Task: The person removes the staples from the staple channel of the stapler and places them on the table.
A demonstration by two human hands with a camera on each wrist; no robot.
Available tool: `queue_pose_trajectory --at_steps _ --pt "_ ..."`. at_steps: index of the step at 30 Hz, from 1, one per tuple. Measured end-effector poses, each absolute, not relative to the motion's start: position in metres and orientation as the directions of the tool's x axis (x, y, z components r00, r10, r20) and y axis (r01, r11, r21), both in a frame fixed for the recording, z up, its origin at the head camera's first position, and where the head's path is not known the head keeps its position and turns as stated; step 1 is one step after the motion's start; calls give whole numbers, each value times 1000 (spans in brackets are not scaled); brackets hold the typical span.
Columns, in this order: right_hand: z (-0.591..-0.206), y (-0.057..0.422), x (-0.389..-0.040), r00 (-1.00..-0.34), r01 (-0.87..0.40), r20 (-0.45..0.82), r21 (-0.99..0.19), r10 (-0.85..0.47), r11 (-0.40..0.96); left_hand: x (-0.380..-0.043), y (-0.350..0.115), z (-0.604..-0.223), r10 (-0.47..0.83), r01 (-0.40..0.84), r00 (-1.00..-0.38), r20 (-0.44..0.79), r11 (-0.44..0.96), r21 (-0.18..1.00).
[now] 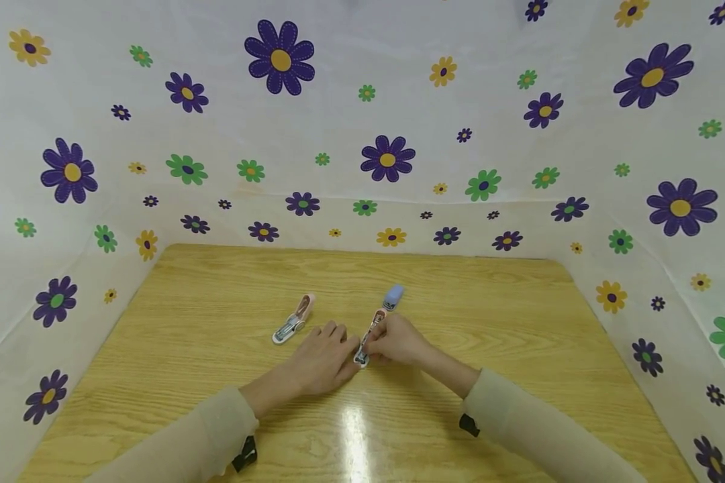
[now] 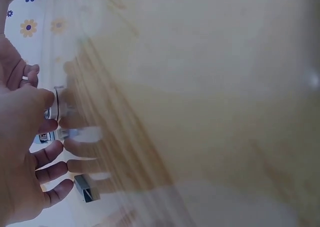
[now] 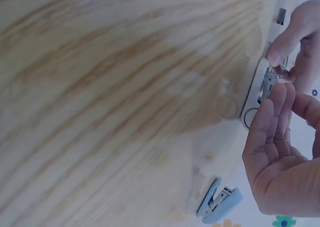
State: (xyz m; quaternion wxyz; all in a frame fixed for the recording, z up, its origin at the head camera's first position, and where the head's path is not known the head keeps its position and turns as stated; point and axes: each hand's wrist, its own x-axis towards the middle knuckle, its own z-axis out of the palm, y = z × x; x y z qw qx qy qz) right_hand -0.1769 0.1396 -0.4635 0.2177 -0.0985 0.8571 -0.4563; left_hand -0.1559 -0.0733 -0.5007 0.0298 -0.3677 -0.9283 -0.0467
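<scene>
A white stapler [image 1: 362,354] with its top swung open lies on the table between the two hands. At its near end my left hand [image 1: 323,359] holds the base, thumb and fingertips against it. My right hand [image 1: 401,341] pinches at the middle of the stapler, partly covering it. In the right wrist view, the stapler's pale base [image 3: 255,89] and metal inside show beside the right fingertips. Whether anything small sits between those fingertips is hidden.
A second stapler [image 1: 293,320], pinkish white and opened out, lies left of the hands. Beyond the right hand is a blue stapler [image 1: 393,296], also in the right wrist view. Flower-printed white cloth [image 1: 338,121] encloses the wooden table [image 1: 489,288] at back and sides.
</scene>
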Motion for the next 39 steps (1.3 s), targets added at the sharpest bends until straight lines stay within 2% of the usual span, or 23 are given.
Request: queue_pose_trajectory --at_steps 5,12,19,29,39 --pt "-458 150 -177 -879 54 -291 -848 -377 528 -153 -68 -502 660 666 -746 94 743 67" --pt "-449 169 -175 -883 136 -340 -844 -322 519 -149 -55 -505 595 605 -794 126 794 63" --pt "-455 179 -170 -859 194 -393 -842 -328 503 -147 -49 -505 532 539 -836 134 842 25" --pt "-469 168 -167 -835 242 -447 -823 -322 514 -153 -56 -508 490 497 -859 149 867 11" --pt "-475 150 -170 -821 266 -486 -790 -300 553 -160 -70 -504 448 456 -886 124 888 54"
